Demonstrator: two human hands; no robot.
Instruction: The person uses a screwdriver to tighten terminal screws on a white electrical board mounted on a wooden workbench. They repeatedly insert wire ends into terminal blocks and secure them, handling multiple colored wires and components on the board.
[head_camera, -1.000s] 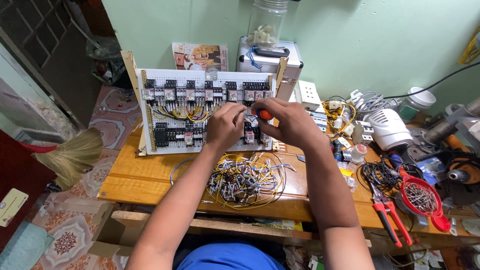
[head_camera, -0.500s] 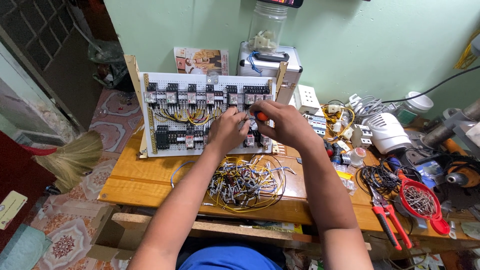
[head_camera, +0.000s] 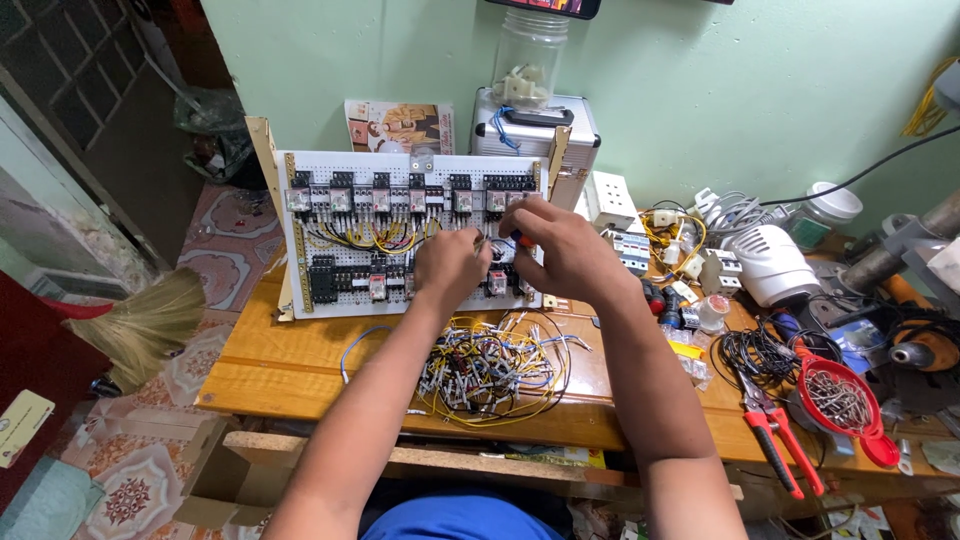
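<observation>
A wooden workbench (head_camera: 300, 370) stands against a pale green wall, and a white perforated wiring panel (head_camera: 415, 235), propped upright near the back of it, is the landmark here. Nearest the person, just in front of the panel, lies a loose heap of short wires (head_camera: 495, 365), yellow, blue and white, between the two forearms; a bare strip of bench runs to the left of the heap, out to the front edge. Well to the right of the panel the bench is crowded: red-handled pliers (head_camera: 775, 435), a red bowl of screws (head_camera: 840, 398), coiled black cable and a white casing. Both hands are raised against the lower right part of the panel. The left hand (head_camera: 452, 268) is curled, knuckles toward the camera, fingers pressed to the relays; what it grips cannot be told. The right hand (head_camera: 565, 250) is closed around an orange-handled screwdriver (head_camera: 522, 240), whose tip is hidden behind the fingers. Behind the panel stand a silver case (head_camera: 535, 125) and a clear jar (head_camera: 528, 55). Left of the bench, a straw broom (head_camera: 140, 325) leans over the tiled floor.
</observation>
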